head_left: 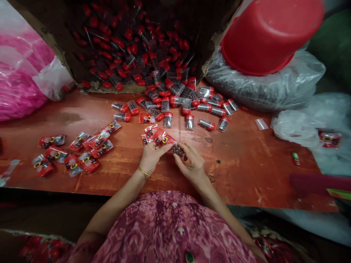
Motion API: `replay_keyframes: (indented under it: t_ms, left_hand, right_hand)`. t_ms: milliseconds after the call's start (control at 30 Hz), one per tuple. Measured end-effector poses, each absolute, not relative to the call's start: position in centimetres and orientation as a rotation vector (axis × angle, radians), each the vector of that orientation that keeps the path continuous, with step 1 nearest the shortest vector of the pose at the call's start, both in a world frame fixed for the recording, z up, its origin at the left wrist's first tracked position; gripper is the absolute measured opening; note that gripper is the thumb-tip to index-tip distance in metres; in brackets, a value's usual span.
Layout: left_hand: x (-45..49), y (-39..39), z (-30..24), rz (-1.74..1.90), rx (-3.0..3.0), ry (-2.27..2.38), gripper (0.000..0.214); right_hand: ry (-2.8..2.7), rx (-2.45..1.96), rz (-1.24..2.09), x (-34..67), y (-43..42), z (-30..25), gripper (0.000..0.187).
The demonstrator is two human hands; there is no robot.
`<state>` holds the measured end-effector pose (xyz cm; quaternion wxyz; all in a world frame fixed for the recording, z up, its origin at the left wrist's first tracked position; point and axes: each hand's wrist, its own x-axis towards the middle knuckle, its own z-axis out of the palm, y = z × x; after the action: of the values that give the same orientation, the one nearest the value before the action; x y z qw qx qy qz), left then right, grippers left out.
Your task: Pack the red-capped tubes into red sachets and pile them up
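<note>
My left hand [150, 157] is closed on a small stack of red printed packets [157, 136] held just above the red-brown table [241, 160]. My right hand [192, 164] pinches a small clear tube of dark pieces [178, 149], its end at the mouth of the nearest packet. Several more clear tubes with red caps [189, 106] lie scattered on the table beyond my hands. To the left lie several filled red packets [82, 149] in a loose group.
A tipped cardboard box [137, 44] at the back spills red-capped tubes. A red plastic bucket [268, 33] rests on a clear bag of dark items [263, 87]. Pink bags [19, 73] sit at the left, white plastic bags [309, 124] at the right.
</note>
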<state>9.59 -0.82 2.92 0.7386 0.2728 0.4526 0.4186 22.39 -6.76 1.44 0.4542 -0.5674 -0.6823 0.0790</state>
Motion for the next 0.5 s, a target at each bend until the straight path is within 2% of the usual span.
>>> replay_keyframes:
  t_ms: [133, 233, 367, 500]
  left_hand:
    - [10.0, -1.0, 3.1, 0.909, 0.491, 0.981, 0.034]
    - [9.9, -0.8, 3.3, 0.908, 0.428, 0.986, 0.031]
    - [9.7, -0.5, 3.4, 1.052, 0.373, 1.002, 0.030]
    - [10.1, -1.0, 3.1, 1.028, 0.379, 0.983, 0.033]
  right_hand:
    - [-1.607, -1.411, 0.277, 21.6, -6.2, 1.6, 0.035]
    - [-1.485, -1.388, 0.492, 21.1, -5.8, 1.5, 0.030]
    - [-1.175, -1.396, 0.816, 20.6, -6.1, 0.9, 0.032]
    - [-0.950, -1.393, 1.001, 20.5, -6.0, 1.1, 0.019]
